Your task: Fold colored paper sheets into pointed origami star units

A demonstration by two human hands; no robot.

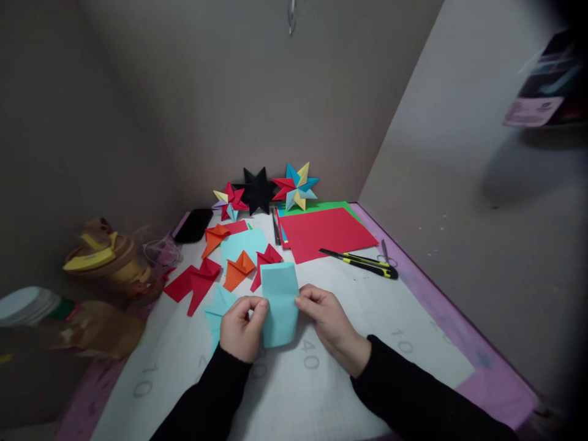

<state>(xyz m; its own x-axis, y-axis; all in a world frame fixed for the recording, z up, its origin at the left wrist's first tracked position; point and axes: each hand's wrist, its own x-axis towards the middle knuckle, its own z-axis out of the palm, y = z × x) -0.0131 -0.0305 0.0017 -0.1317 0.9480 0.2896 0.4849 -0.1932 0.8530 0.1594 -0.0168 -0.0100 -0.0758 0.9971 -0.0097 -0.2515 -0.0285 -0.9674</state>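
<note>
A light blue sheet of paper (280, 306), creased across its upper part, is held up between my two hands. My left hand (243, 327) pinches its left edge with thumb and forefinger. On the opposite edge, the fingers of my right hand (324, 312) are closed in a pinch. Left of the sheet lie a light blue folded piece (215, 306), partly hidden by my left hand, and a red folded piece (204, 278). Just beyond are an orange folded piece (239, 269) and another red one (269, 257).
Paper stars, including a black star (258, 191) and a multicoloured star (297, 185), lean against the back wall. Red sheets (328, 233) lie at the back right beside a yellow-black cutter knife (367, 263). A phone (193, 225) rests at the back left; jars (34, 306) stand farther left.
</note>
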